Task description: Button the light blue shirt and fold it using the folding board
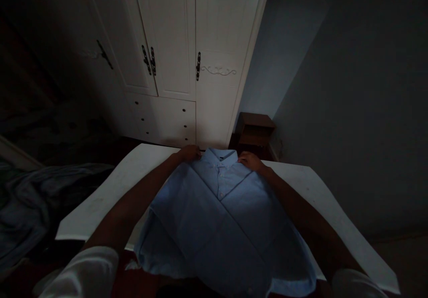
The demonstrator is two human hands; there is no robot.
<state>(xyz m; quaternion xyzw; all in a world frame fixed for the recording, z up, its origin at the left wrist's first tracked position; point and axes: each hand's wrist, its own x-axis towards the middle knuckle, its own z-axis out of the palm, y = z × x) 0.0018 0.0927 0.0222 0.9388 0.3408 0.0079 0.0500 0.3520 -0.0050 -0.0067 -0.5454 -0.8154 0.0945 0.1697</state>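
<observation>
A light blue button-up shirt (217,226) lies front side up across a white tabletop (302,177), its collar (220,157) at the far edge. The lower end of the shirt hangs over the near edge. Long diagonal lines run over its front; I cannot tell whether they are folds or crossed sleeves. My left hand (190,152) is closed on the shirt's shoulder, left of the collar. Just right of the collar, my right hand (250,159) pinches the other shoulder. The fingertips of both hands are partly hidden.
Beyond the table stands a white wardrobe (174,43) with dark handles and drawers. A small brown cabinet (257,122) is by the wall at the back right. Crumpled dark cloth (30,200) lies at the left. The room is dim.
</observation>
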